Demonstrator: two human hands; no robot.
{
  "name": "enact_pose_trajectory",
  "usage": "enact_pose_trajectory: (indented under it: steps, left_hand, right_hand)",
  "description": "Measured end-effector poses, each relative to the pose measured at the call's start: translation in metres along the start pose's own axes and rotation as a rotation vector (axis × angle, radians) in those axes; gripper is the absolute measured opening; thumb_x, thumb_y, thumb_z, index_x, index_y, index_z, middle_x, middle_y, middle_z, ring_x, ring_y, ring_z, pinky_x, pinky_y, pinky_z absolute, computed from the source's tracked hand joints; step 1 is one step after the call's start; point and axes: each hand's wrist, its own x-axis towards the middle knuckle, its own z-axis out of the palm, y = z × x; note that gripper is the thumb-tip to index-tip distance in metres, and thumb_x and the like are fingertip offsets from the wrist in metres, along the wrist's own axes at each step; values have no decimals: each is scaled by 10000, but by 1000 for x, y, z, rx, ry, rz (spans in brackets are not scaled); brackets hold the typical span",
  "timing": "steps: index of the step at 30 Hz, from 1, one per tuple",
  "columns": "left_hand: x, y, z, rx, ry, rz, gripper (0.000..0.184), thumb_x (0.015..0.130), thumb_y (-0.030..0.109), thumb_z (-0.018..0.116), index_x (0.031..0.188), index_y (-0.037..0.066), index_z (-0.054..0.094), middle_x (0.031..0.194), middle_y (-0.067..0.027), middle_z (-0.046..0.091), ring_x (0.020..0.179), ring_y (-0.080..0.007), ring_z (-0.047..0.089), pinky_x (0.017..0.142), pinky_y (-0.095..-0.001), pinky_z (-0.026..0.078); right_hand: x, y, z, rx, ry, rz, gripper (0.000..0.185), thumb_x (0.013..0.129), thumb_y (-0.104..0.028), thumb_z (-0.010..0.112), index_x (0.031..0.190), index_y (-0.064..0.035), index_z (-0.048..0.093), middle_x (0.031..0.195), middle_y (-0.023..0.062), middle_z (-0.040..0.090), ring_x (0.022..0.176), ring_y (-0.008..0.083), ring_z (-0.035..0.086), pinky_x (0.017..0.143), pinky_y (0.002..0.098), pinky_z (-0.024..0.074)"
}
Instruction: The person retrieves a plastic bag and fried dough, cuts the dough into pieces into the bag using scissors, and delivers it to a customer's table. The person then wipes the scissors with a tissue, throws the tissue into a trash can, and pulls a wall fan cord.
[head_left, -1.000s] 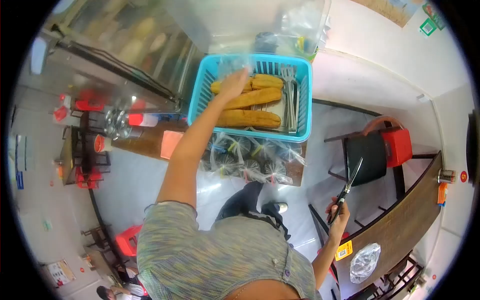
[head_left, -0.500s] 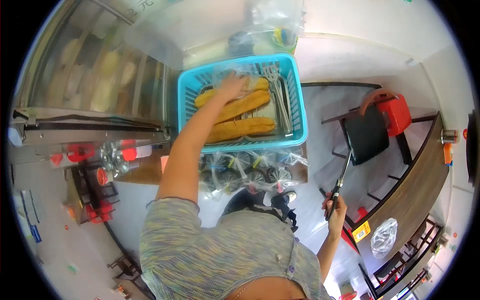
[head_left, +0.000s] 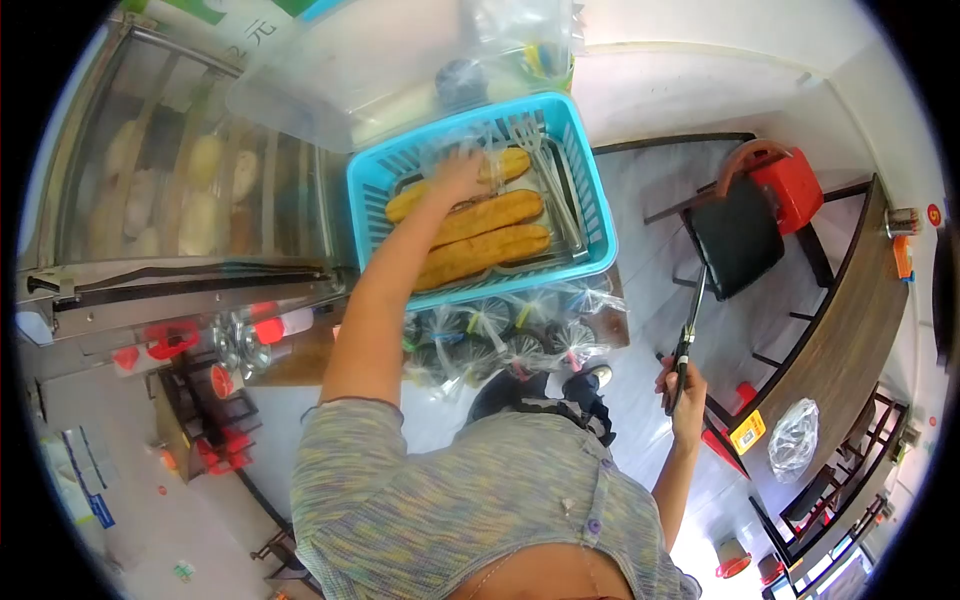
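My left hand (head_left: 460,180) reaches into a blue plastic basket (head_left: 598,215). Its fingers, blurred by a clear plastic bag (head_left: 435,155), are closed over the farthest fried dough stick (head_left: 515,165). Nearer to me, a middle dough stick (head_left: 492,215) and a front one (head_left: 487,252) lie almost side by side. A slotted metal utensil (head_left: 550,180) rests along the basket's right side. Off to the right, well away from the basket, my right hand (head_left: 688,395) is wrapped round the black handle of long metal tongs (head_left: 690,335), their tip pointing away from me.
Several bagged dark cups (head_left: 490,335) stand just in front of the basket. Left is a glass-fronted cabinet (head_left: 200,200) with food inside. A black-seated chair (head_left: 735,240), red stool (head_left: 790,190) and wooden table (head_left: 850,330) holding a crumpled plastic bag (head_left: 795,440) are at right.
The view has shifted and turned slightly. The front dough stick now lies closer to the middle one and more slanted. My left hand stays at the far stick; my right hand still holds the tongs.
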Motion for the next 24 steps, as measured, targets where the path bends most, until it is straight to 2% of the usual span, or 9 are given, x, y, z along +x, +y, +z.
enact_pose_trajectory:
  steps: [2, 5, 11, 14, 17, 20, 23, 24]
  left_hand:
    - [-2, 5, -14, 0, -12, 7, 661, 635, 394, 695, 1150, 58, 450, 1192, -208, 445, 1107, -384, 429, 908, -479, 379]
    - [-2, 2, -22, -180, -10, -24, 655, 627, 378, 694, 1146, 60, 452, 1164, -203, 470, 1050, -374, 477, 884, -458, 400]
    - [-14, -4, -20, -391, 304, 106, 757, 632, 372, 692, 1257, 79, 381, 1198, -206, 463, 1037, -376, 487, 868, -447, 403]
    - [-19, -4, -16, -406, 281, 101, 817, 650, 373, 695, 1323, 117, 309, 1224, -210, 449, 1046, -388, 477, 867, -446, 402]
    - [-27, -4, -13, -221, 315, 124, 820, 670, 375, 695, 1337, 134, 282, 1226, -203, 450, 1046, -381, 479, 862, -437, 406]
    - [-25, -11, -5, -281, 249, 100, 815, 685, 381, 690, 1339, 132, 273, 1234, -199, 444, 1049, -377, 478, 863, -434, 407]
    - [-25, -9, -21, -167, 326, 136, 783, 683, 403, 687, 1314, 134, 309, 1212, -196, 458, 1052, -371, 480, 862, -434, 407]
    - [-24, -13, -18, -194, 273, 136, 770, 684, 414, 684, 1305, 136, 322, 1209, -195, 459, 1055, -377, 476, 863, -439, 405]
  right_hand:
    - [1, -2, 1, 17, 2, 6, 381, 838, -341, 585, 979, 11, 547, 653, 26, 537, 533, 66, 486, 425, 188, 334]
    - [-4, -5, 1, 44, 16, 51, 318, 822, -281, 610, 951, 3, 548, 654, 25, 535, 572, 81, 516, 459, 197, 359]
    - [-6, 0, 3, 71, 14, 55, 364, 816, -324, 622, 953, 5, 549, 649, 28, 532, 574, 88, 510, 487, 209, 370]
    - [-7, -4, 4, 67, 10, 74, 389, 809, -346, 629, 954, 6, 548, 649, 28, 530, 578, 91, 511, 495, 211, 374]
    - [-8, 1, 2, 72, 6, 52, 399, 810, -354, 628, 950, 10, 545, 646, 27, 526, 579, 93, 511, 501, 214, 379]
    - [-8, 2, 4, 83, 21, 53, 413, 813, -364, 622, 950, 18, 543, 646, 24, 522, 577, 94, 508, 507, 221, 383]
    - [-8, 4, 3, 61, 26, 51, 410, 821, -363, 612, 958, 17, 545, 650, 21, 522, 565, 87, 502, 485, 212, 379]
    - [-8, 4, 4, 65, 24, 61, 408, 823, -364, 609, 962, 14, 545, 652, 20, 524, 564, 84, 503, 474, 207, 374]
